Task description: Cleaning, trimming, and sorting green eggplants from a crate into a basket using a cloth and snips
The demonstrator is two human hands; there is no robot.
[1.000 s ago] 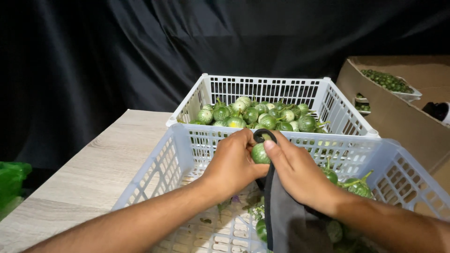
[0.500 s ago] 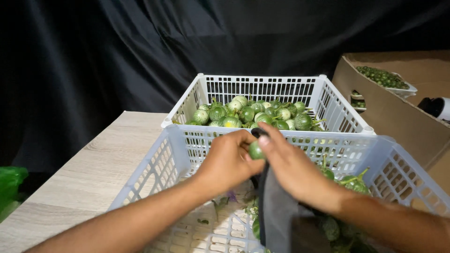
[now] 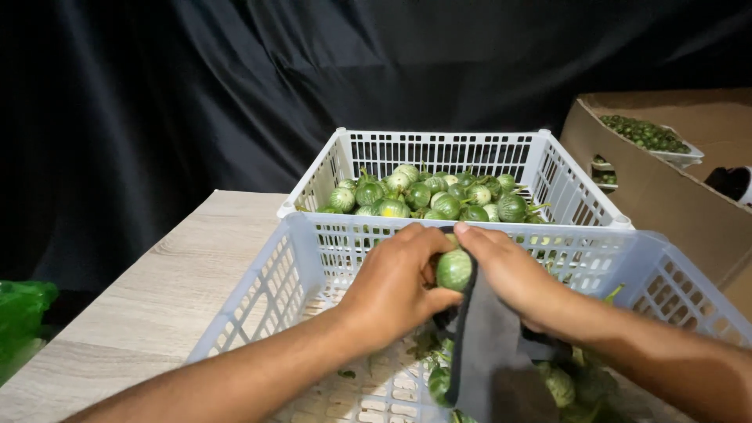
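You have both hands over the near basket [image 3: 258, 290], with one small round green eggplant [image 3: 454, 269] pinched between them. Your left hand [image 3: 395, 286] has its grip curled around the fruit from 9 o'clock, thumb under it. Your right hand [image 3: 513, 274] presses in from 3 o'clock with a dark grey cloth [image 3: 489, 345] draped under the palm and hanging down into the basket.

Since a second ago the eggplant has turned in your hands. The pale, striped side now faces the camera, where earlier you showed a darker face with the cloth looped over the top of it. Your right thumb has slid off the top of the fruit and the fingers now lie flatter over the cloth. The hands have also dropped slightly, so the fruit now sits just below the near basket's far rim rather than level with it. By my reading you are partway through wiping this one, working round its surface.

At 12 o'clock the far white basket [image 3: 345, 157] holds a heap of the same eggplants [image 3: 427, 196]. A few more lie loose under your right wrist at 5 o'clock. A cardboard box [image 3: 650, 188] stands at 2 o'clock, and the wooden desk [image 3: 157, 290] shows at 9 o'clock.
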